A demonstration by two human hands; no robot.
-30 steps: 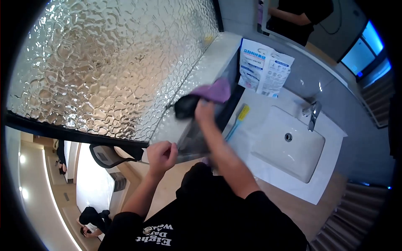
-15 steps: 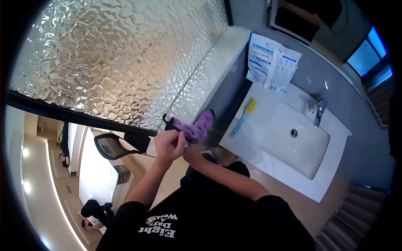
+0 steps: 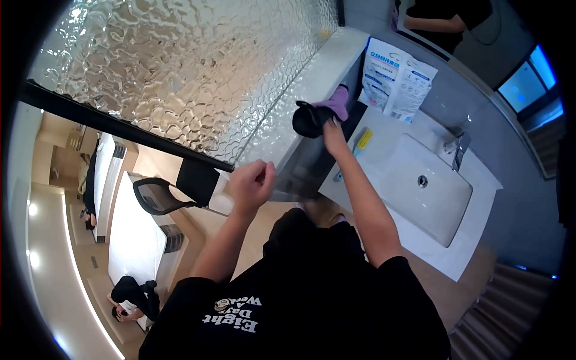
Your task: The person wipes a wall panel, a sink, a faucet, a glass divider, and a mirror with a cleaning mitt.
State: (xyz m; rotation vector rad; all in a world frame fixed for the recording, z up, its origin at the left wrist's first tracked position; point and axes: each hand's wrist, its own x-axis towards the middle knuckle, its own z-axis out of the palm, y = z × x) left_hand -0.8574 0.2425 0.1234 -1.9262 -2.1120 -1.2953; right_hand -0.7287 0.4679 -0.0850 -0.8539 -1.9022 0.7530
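Note:
My right hand [image 3: 333,135] reaches forward with its fingers closed around a soft purple-and-black fabric item [image 3: 340,103], whose exact kind I cannot make out. The item's dark part, with a small loop, hangs to the left of the hand, and its purple part points away. It is held in front of the grey side of the ledge, left of the washbasin counter. Apart from it, my left hand [image 3: 252,185] is raised in a loose fist near the lower end of the glass partition. Nothing shows in its curled fingers.
On the right is a white counter [image 3: 390,207] with a washbasin [image 3: 432,213] and a chrome tap [image 3: 459,150]. A yellow-and-blue brush [image 3: 363,140] lies on it, partly behind my right arm. White pouches [image 3: 393,78] stand behind. Left are a chair [image 3: 159,195] and a person [image 3: 135,299] on a bed.
My right hand has moved forward and right with the fabric item. My left hand has come away from the item and stays farther left, curled. The view has shifted slightly.

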